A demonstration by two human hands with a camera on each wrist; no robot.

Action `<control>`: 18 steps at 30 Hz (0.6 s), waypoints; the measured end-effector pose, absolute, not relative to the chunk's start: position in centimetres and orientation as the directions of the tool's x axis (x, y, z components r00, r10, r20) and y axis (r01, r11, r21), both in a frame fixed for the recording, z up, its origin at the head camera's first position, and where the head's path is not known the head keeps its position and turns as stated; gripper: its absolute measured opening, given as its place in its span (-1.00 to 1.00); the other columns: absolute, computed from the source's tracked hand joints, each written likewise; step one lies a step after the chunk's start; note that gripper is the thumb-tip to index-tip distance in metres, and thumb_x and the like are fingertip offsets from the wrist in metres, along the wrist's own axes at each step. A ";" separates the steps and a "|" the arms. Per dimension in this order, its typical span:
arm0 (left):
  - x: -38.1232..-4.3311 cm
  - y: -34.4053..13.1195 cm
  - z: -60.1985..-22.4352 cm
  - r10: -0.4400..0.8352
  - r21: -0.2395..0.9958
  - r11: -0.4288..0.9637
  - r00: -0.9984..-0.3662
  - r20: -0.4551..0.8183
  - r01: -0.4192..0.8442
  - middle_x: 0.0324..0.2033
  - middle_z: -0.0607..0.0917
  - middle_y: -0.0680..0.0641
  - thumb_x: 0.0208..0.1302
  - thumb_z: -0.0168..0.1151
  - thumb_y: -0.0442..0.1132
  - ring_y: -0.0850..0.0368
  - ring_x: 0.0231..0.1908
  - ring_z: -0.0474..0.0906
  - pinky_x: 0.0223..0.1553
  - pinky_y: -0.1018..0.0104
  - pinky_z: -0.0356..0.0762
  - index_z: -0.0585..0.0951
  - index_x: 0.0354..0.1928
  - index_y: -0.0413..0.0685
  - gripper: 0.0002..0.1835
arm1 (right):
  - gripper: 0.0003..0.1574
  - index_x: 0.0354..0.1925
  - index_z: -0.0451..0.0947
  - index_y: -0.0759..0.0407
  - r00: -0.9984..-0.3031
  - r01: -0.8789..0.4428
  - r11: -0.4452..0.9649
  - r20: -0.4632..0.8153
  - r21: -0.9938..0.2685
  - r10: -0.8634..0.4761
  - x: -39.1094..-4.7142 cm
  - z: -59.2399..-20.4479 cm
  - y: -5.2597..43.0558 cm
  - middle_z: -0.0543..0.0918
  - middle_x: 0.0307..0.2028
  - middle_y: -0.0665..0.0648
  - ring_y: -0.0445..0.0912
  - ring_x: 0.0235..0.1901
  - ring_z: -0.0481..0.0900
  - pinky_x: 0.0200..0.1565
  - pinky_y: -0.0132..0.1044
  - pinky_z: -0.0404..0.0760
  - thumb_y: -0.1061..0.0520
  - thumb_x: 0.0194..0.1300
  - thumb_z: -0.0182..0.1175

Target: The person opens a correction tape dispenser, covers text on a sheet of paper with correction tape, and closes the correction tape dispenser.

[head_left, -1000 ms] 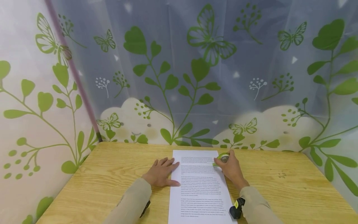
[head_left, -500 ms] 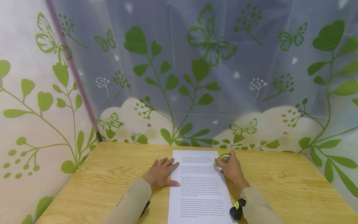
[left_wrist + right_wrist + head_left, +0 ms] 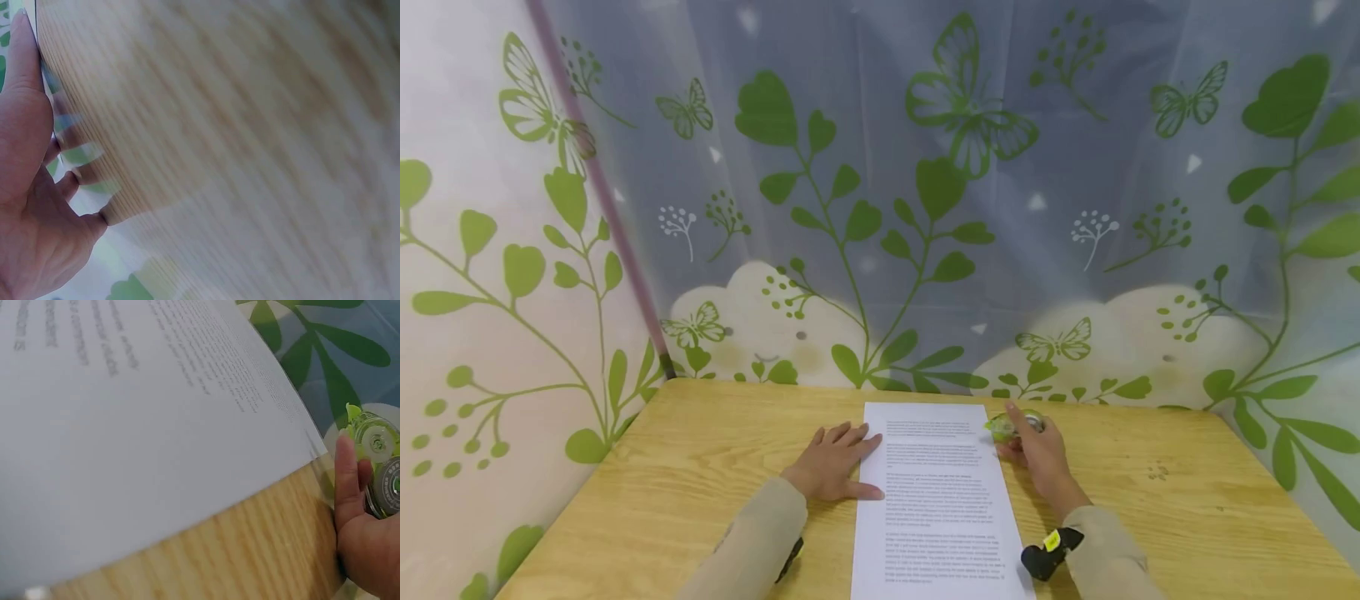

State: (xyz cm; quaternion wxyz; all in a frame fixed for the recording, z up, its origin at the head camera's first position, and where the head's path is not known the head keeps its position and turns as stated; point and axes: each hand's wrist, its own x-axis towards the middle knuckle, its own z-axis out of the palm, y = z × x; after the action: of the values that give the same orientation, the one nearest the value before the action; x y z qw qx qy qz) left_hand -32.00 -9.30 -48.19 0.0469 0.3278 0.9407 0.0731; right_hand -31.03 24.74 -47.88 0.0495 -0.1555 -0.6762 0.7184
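A white sheet of printed text [image 3: 940,500] lies on the wooden table, long side running away from me. My left hand [image 3: 835,467] rests spread at its left edge, thumb and a fingertip over the paper; the left wrist view shows that hand [image 3: 37,187] with fingers extended. Beyond the sheet's upper right edge, my right hand [image 3: 1037,454] grips a green, see-through correction tape [image 3: 1028,425]. In the right wrist view the correction tape [image 3: 378,456] shows its round reels and small tip, held between thumb and fingers. The paper's corner is just beside it.
The wooden table [image 3: 1187,492] extends to both sides of the paper. Its far edge meets a blue curtain [image 3: 880,208] printed with green leaves and butterflies. A black wrist camera [image 3: 1051,554] sits at the right sleeve, over the paper's right edge.
My right hand has moved slightly right, taking the correction tape off the paper's edge and turning it so its tip points left. The left hand and paper have stayed put.
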 end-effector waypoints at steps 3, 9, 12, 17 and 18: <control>-32.0 -9.3 -48.0 0.620 0.169 0.777 -0.784 -0.038 0.606 0.43 0.12 -0.13 0.09 -0.03 0.52 -0.20 0.40 -0.03 0.26 -0.31 -0.05 0.13 0.48 0.12 0.00 | -0.21 0.02 0.23 0.31 -0.933 0.101 -0.119 -0.136 -0.988 0.333 -31.1 -47.9 24.5 0.50 -0.55 0.09 -0.17 -0.62 0.59 -0.40 -0.33 0.64 -0.26 0.20 0.26; -31.3 -9.5 -47.1 0.633 0.205 0.764 -0.773 -0.048 0.612 0.42 0.15 -0.19 0.13 0.07 0.43 -0.27 0.38 -0.01 0.24 -0.34 -0.05 0.15 0.47 0.04 -0.02 | -0.03 0.21 0.13 0.37 -0.891 0.064 -0.027 -0.069 -0.998 0.448 -30.8 -47.9 22.1 0.45 -0.19 0.21 -0.22 -0.65 0.48 -0.51 -0.38 0.57 -0.22 0.17 0.31; -31.2 -9.5 -46.9 0.637 0.194 0.762 -0.769 -0.053 0.618 0.42 0.15 -0.20 0.16 0.05 0.42 -0.27 0.38 -0.01 0.24 -0.33 -0.05 0.16 0.47 0.03 -0.05 | -0.11 0.17 0.24 0.35 -0.912 0.084 0.069 -0.049 -0.994 0.407 -30.9 -47.5 19.9 0.52 -0.27 0.20 -0.20 -0.67 0.47 -0.57 -0.38 0.52 -0.24 0.19 0.28; -31.3 -9.3 -47.0 0.633 0.171 0.768 -0.772 -0.056 0.617 0.42 0.14 -0.18 0.15 0.03 0.45 -0.24 0.39 -0.02 0.25 -0.32 -0.05 0.16 0.47 0.06 -0.04 | -0.23 0.01 0.34 0.28 -0.966 0.054 0.191 -0.003 -0.980 0.259 -31.3 -47.1 15.3 0.64 -0.53 0.13 -0.07 -0.63 0.59 -0.62 -0.31 0.50 -0.26 0.14 0.32; -31.3 -9.2 -47.1 0.633 0.161 0.769 -0.772 -0.057 0.619 0.43 0.13 -0.17 0.14 0.01 0.46 -0.24 0.39 -0.03 0.25 -0.32 -0.04 0.16 0.47 0.07 -0.04 | -0.24 -0.01 0.35 0.27 -0.972 0.044 0.197 0.003 -0.979 0.233 -31.3 -47.1 14.4 0.64 -0.53 0.13 -0.05 -0.62 0.60 -0.62 -0.30 0.50 -0.26 0.12 0.34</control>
State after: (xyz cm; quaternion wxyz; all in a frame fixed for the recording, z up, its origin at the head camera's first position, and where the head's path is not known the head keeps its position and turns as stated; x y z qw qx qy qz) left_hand -31.33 -9.20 -47.06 0.0538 0.3333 0.9389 0.0666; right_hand -31.30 14.41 -47.09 0.0754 -0.0901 -0.7699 0.6272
